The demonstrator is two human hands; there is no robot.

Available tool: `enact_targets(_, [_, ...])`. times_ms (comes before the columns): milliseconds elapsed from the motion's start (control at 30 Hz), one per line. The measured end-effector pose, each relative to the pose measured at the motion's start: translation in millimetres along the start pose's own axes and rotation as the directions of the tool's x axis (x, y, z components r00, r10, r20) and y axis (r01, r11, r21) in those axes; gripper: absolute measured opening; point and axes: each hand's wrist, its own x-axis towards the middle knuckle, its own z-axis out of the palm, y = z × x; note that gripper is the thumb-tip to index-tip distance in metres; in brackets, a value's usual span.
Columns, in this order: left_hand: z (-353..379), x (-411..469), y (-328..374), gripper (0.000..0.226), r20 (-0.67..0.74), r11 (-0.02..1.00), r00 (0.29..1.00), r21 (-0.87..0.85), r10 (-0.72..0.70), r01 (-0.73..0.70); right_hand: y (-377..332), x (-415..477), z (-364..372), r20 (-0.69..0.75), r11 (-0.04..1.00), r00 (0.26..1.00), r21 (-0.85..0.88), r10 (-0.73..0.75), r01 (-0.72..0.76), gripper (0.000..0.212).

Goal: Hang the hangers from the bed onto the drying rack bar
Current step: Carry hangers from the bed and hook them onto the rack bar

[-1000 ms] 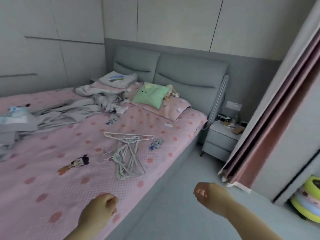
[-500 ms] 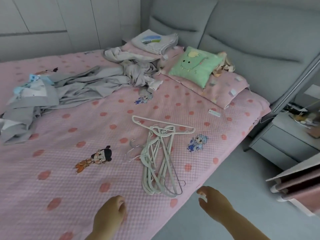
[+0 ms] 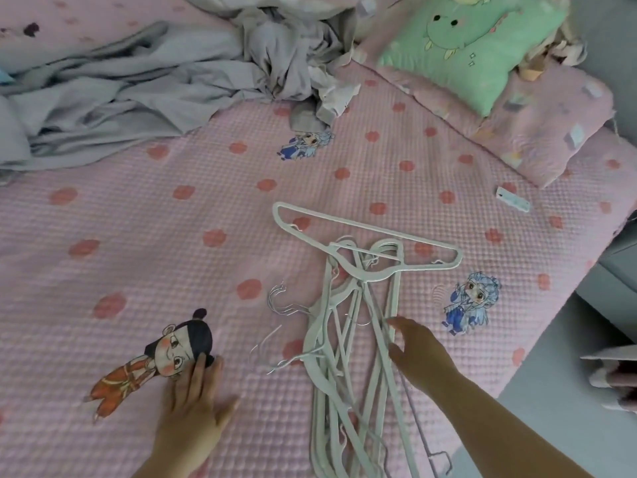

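Two hands reached over the pink dotted bed cover (image 3: 138, 243). At far left, a rumpled grey sheet (image 3: 113, 94) lay bunched across the upper part of the bed. Below it, near the lower left, a cartoon figure in orange (image 3: 151, 370) was printed on the cover, and the left hand (image 3: 193, 415) lay palm down on the cover with its fingers (image 3: 198, 374) straight and slightly spread, their tips touching the edge of that figure and gripping nothing. Just to the right, thin wire hooks (image 3: 279, 301) curled out from a tangled pile of white hangers (image 3: 351, 339) lying flat on the bed, with one hanger set crosswise over the top of the heap. The right hand (image 3: 418, 357) rested on the right side of the pile, fingers loosely apart and curved over the hanger bars; whether they had closed around any bar could not be told. Further right, a small blue-haired cartoon figure (image 3: 470, 301) was printed beside the pile. Above it, a green cushion (image 3: 472, 46) sat on a pink pillow (image 3: 537, 125), and a small white tag (image 3: 512, 200) lay near the bed's right edge.
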Motion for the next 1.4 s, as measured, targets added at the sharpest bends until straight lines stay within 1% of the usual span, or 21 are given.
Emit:
enact_targets(167, [2.0,13.6,-6.4,0.068,-0.080,0.992,0.989,-0.006,0.124,-0.125,-13.8,58.9,2.6,-0.076,0.993,0.997,-0.118,0.005,-0.014,0.059])
enact_targets(300, [12.7,20.8,-12.7,0.068,-0.135,0.977,0.971,-0.055,0.197,-0.206,-20.7,84.0,2.0,-0.034,0.964,0.999,-0.265,-0.013,0.004,0.065])
enact_targets(367, [15.7,21.5,-14.1,0.068,-0.138,0.977,0.971,-0.060,0.196,-0.206,-22.0,88.9,2.8,-0.030,0.952,0.999,-0.306,-0.019,0.010,0.065])
enact_targets(533, [13.3,18.5,-16.5,0.068,-0.074,0.985,0.984,-0.047,0.160,-0.164,-23.9,85.0,2.6,-0.044,0.897,0.999,-0.441,-0.030,0.007,0.048])
enact_targets(600, [13.8,17.9,-16.8,0.069,-0.074,0.986,0.985,-0.044,0.158,-0.161,-23.3,77.0,3.0,-0.029,0.904,0.999,-0.428,-0.030,0.015,0.045])
enact_targets(667, [14.5,16.1,-18.7,0.070,0.107,0.988,0.983,-0.056,0.147,-0.142,-20.8,67.0,1.9,-0.003,0.929,1.000,-0.369,-0.019,0.016,0.045])
enact_targets(733, [6.7,16.1,-15.6,0.083,0.252,0.993,0.961,-0.011,0.117,-0.118,-17.8,54.4,-2.9,0.028,0.951,1.000,-0.310,0.005,0.004,0.042])
enact_targets(767, [1.0,18.6,-10.8,0.102,0.226,0.995,0.969,-0.018,0.099,-0.098,-16.1,47.2,-6.9,0.041,0.958,0.999,-0.288,0.018,-0.005,0.040])
enact_targets(800, [-1.9,20.6,-8.2,0.119,0.148,0.996,0.986,0.017,0.083,-0.086,-14.7,39.5,-11.7,0.047,0.964,0.998,-0.264,0.037,-0.023,0.038])
enact_targets(833, [-9.6,19.0,-7.5,0.125,0.198,0.997,0.979,0.061,0.037,-0.050,-13.3,31.8,-17.0,0.043,0.972,0.997,-0.229,0.060,-0.048,0.037])
enact_targets(867, [-16.7,17.1,-5.5,0.118,0.239,0.996,0.970,0.070,0.038,-0.056,-12.1,23.3,-23.4,0.032,0.980,0.996,-0.183,0.082,-0.075,0.034])
enact_targets(933, [-34.0,15.3,-1.0,0.088,0.330,0.994,0.943,0.095,0.027,-0.062,-9.0,5.5,-37.5,-0.007,0.989,0.992,-0.087,0.122,-0.122,0.027])
enact_targets(967, [-41.4,14.0,-0.6,0.075,0.353,0.996,0.935,0.058,0.037,-0.061,-6.4,-3.6,-45.8,-0.032,0.988,0.989,-0.051,0.145,-0.146,0.024])
enact_targets(1000, [-54.4,13.8,2.5,0.066,0.332,0.999,0.942,-0.005,0.045,-0.046,-3.1,-12.8,-54.8,-0.058,0.986,0.985,-0.033,0.163,-0.165,0.023])
enact_targets(1067, [-72.6,15.4,9.6,0.051,0.217,0.985,0.976,-0.170,0.027,0.011,4.0,-35.4,-75.0,-0.118,0.981,0.975,-0.024,0.187,-0.191,0.019])
enact_targets(1100, [-82.0,15.4,15.8,0.042,0.150,0.976,0.989,-0.215,0.014,0.019,7.5,-48.5,-85.5,-0.145,0.979,0.969,-0.010,0.200,-0.203,0.016])
enact_targets(1167, [-102.0,13.2,35.8,0.035,0.079,0.974,0.997,-0.225,0.014,0.004,14.6,-77.4,-104.6,-0.183,0.976,0.959,0.058,0.216,-0.209,0.021])
enact_targets(1233, [-117.9,8.3,66.1,0.034,0.046,0.963,0.996,-0.260,0.081,-0.066,22.5,-106.8,-119.6,-0.220,0.967,0.945,0.133,0.243,-0.218,0.022])
enact_targets(1300, [-135.1,-5.1,105.3,0.031,-0.016,0.920,0.978,-0.334,0.210,-0.203,31.6,-137.2,-131.0,-0.257,0.950,0.924,0.207,0.284,-0.234,0.027])
enact_targets(1367, [-152.5,-26.9,148.9,0.028,-0.067,0.848,0.934,-0.401,0.350,-0.347,42.6,-170.8,-140.9,-0.274,0.922,0.906,0.307,0.322,-0.235,0.029])
enact_targets(1400, [-160.3,-40.1,171.1,0.028,-0.074,0.796,0.907,-0.454,0.415,-0.401,47.6,-189.7,-145.8,-0.270,0.898,0.899,0.374,0.345,-0.232,0.022])
